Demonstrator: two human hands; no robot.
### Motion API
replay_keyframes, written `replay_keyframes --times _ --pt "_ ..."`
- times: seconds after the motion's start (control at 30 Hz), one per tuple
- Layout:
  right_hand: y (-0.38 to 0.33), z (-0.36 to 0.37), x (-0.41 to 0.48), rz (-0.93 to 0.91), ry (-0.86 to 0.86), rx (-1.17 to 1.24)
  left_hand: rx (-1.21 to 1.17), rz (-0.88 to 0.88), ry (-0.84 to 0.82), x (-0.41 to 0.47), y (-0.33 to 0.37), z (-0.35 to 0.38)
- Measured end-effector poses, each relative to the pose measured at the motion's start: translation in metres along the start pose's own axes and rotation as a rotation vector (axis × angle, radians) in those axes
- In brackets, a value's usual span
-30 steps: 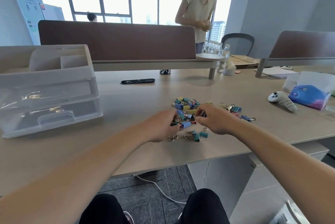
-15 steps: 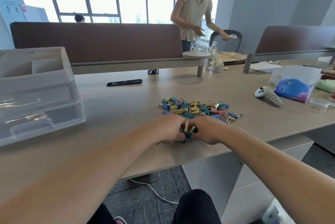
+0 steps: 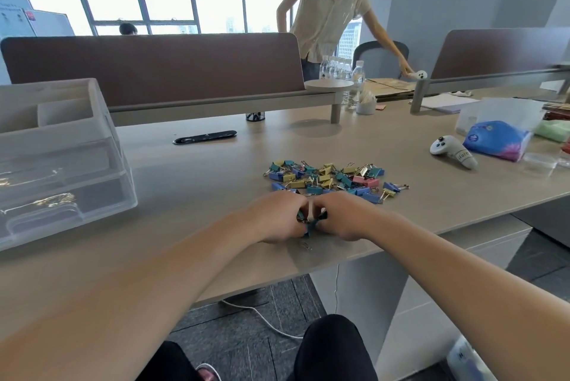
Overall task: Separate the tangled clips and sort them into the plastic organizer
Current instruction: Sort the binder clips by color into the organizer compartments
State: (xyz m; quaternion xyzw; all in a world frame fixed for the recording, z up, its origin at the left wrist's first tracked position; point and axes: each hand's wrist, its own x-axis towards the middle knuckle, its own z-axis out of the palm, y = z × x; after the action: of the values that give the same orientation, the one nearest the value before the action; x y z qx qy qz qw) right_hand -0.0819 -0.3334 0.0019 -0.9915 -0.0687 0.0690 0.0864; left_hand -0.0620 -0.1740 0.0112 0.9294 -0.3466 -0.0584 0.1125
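A pile of coloured binder clips (image 3: 334,178), blue, yellow, teal and pink, lies on the wooden desk (image 3: 197,189). Just in front of it my left hand (image 3: 274,218) and my right hand (image 3: 342,215) meet knuckle to knuckle, both pinching a small bunch of teal clips (image 3: 308,222) between them. One loose wire handle (image 3: 306,246) lies on the desk under my hands. The clear plastic organizer (image 3: 58,161) with drawers and top compartments stands at the far left; gold clips show through its drawers.
A white controller (image 3: 452,152), a blue tissue pack (image 3: 493,140) and a small clear cup (image 3: 538,163) lie at the right. A black cable slot (image 3: 205,137) sits mid-desk. Behind the brown divider (image 3: 154,69) stands a person wearing a headset, beside several water bottles (image 3: 339,67).
Both hands drew back from the pile toward the desk's front edge, bringing a bunch of teal clips with them. The person behind has reached out to the right.
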Motion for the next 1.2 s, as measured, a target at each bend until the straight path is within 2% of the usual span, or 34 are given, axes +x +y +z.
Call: replay_keyframes --times 0.17,0.6,0.9,1.2 --pt "0.002 0.000 -0.005 0.025 0.001 0.009 -0.026 0.002 0.016 -0.003 -0.006 0.002" --pt "-0.003 -0.001 -0.007 0.019 0.055 0.004 0.079 -0.042 -0.018 -0.010 -0.010 0.006" --pt "-0.007 0.001 -0.003 0.018 0.061 -0.041 0.237 0.002 0.075 -0.018 -0.019 0.006" --pt "-0.007 0.000 -0.002 0.017 0.100 -0.121 0.275 -0.007 0.209 -0.022 -0.032 0.008"
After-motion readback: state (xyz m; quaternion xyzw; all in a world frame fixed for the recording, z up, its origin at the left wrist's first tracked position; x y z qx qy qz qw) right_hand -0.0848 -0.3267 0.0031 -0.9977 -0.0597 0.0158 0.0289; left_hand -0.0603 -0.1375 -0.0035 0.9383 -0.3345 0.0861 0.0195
